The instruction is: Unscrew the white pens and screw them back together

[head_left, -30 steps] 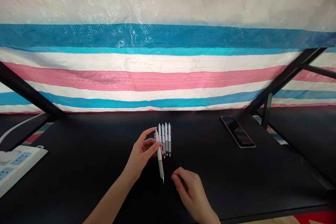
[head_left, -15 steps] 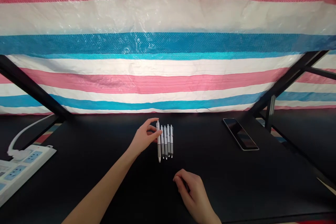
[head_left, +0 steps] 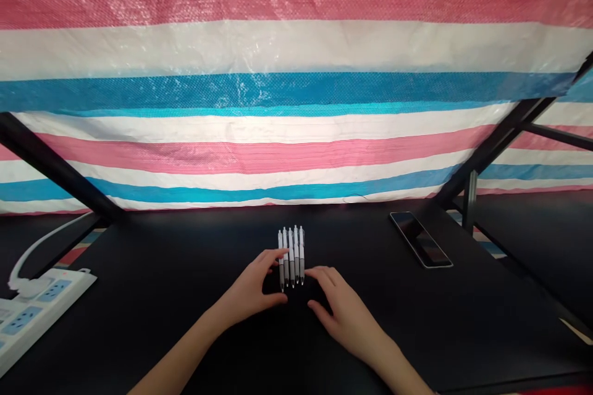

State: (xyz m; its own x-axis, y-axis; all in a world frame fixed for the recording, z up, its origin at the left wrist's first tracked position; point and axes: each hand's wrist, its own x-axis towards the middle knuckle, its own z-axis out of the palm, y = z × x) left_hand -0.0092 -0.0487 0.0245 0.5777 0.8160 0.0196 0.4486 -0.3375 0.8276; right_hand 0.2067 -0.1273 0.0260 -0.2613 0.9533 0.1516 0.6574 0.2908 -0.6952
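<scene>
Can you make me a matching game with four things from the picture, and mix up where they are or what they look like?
Things:
1. pens
2. phone
3. power strip
4. big sheet

Clues:
A. flat on the table, with a dark screen
B. pink, white and blue stripes
C. side by side in a row
D. at the far left, with a plug in it

Right pairs: 1-C, 2-A, 3-D, 4-B

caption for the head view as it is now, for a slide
Head view: left hand and right hand flank a row of five white-and-grey pens on a black table, phone at right
</scene>
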